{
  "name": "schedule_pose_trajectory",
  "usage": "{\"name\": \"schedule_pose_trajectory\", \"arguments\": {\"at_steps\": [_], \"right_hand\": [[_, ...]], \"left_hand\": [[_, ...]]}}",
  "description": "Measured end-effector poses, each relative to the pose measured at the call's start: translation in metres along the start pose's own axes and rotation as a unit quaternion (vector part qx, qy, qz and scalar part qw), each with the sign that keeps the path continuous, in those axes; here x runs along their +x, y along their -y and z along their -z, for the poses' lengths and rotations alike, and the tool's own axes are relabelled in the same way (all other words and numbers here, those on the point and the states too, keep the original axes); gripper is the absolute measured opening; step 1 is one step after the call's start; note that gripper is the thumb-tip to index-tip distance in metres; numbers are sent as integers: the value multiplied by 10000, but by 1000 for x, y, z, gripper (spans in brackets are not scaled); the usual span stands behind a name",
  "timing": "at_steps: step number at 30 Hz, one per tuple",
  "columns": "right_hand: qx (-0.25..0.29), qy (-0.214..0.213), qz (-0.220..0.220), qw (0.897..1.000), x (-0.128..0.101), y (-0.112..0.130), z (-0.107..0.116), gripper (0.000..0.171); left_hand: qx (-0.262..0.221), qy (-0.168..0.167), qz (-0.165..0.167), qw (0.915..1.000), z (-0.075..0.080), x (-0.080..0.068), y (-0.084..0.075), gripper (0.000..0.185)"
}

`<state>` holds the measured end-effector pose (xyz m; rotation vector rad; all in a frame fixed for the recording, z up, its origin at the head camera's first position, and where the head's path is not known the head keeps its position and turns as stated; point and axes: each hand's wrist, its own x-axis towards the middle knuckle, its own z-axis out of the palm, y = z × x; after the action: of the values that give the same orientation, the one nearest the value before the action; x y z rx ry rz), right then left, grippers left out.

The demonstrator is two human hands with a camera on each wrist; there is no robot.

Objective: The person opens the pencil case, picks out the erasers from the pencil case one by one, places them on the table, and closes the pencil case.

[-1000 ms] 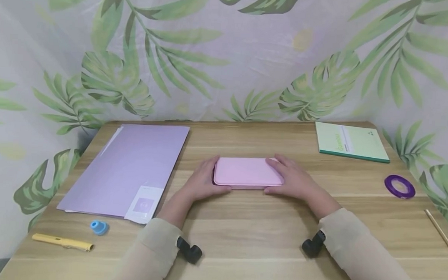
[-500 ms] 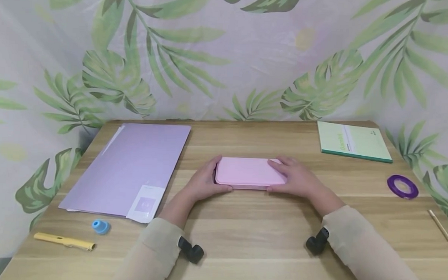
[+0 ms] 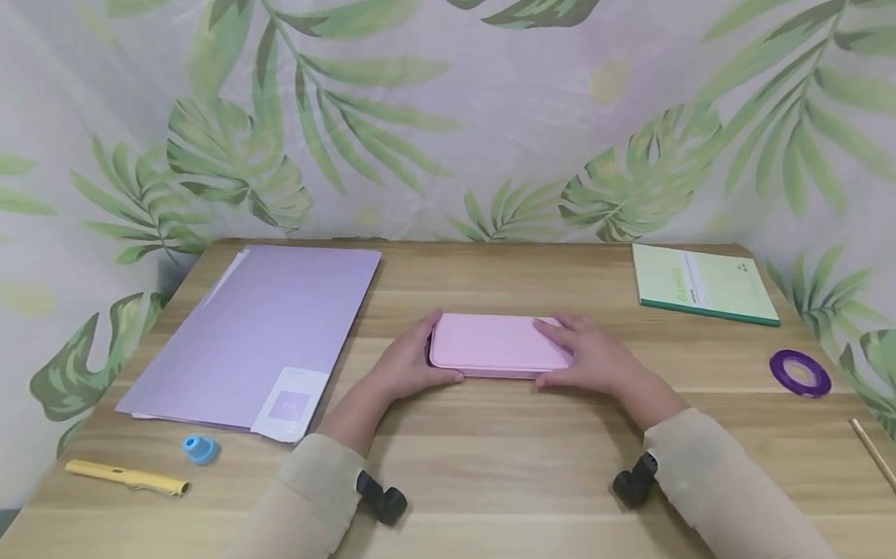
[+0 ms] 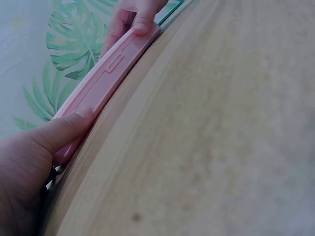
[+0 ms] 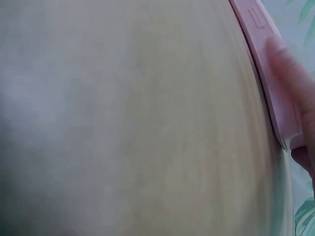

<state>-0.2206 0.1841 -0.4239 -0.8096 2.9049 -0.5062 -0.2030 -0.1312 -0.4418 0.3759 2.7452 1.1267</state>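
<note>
A flat pink case [image 3: 493, 345] lies closed in the middle of the wooden table [image 3: 485, 465]. My left hand [image 3: 407, 363] grips its left end, thumb on the front edge and fingers round the back. My right hand [image 3: 591, 357] grips the right end the same way. In the left wrist view the pink case [image 4: 106, 78] runs along the table with my left thumb [image 4: 59, 132] on its near edge and a small latch showing. The right wrist view is blurred; the pink case [image 5: 268, 73] sits at the upper right under my right thumb [image 5: 295, 69].
A lilac folder [image 3: 258, 334] lies at the left, with a blue cap [image 3: 200, 450] and a yellow pen [image 3: 126, 477] in front of it. A green notebook [image 3: 701, 283] sits at the back right, a purple tape roll [image 3: 800, 372] and a thin wooden stick [image 3: 884, 470] near the right edge.
Both hands have stayed on the ends of the pink case. The left fingers have reached a little further round its back corner; the case has barely moved.
</note>
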Motion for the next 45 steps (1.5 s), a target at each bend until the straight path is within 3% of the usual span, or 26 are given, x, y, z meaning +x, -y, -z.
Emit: {"name": "schedule_pose_trajectory", "arguments": {"at_steps": [5, 20, 29, 37, 41, 43, 45], "right_hand": [[2, 158, 104, 9998, 1, -1, 0, 107], [-2, 311, 30, 9995, -2, 1, 8, 92], [-29, 277, 50, 9996, -3, -3, 8, 87], [3, 50, 176, 9998, 4, -10, 25, 67], [688, 422, -217, 9965, 9, -10, 31, 67], [1366, 440, -669, 9874, 12, -11, 35, 64], [2143, 120, -1094, 9706, 16, -14, 39, 57]], "left_hand": [[5, 29, 58, 10000, -1, 0, 3, 115], [-263, 124, 111, 9995, -1, 3, 1, 113], [-193, 117, -54, 9997, -4, 6, -1, 111], [-417, -96, -325, 9986, -5, 9, -1, 115], [-412, -150, -261, 9987, -6, 6, 1, 121], [-395, -141, -206, 9989, -6, 3, 3, 124], [-323, -141, -124, 9993, -5, 1, 3, 127]]}}
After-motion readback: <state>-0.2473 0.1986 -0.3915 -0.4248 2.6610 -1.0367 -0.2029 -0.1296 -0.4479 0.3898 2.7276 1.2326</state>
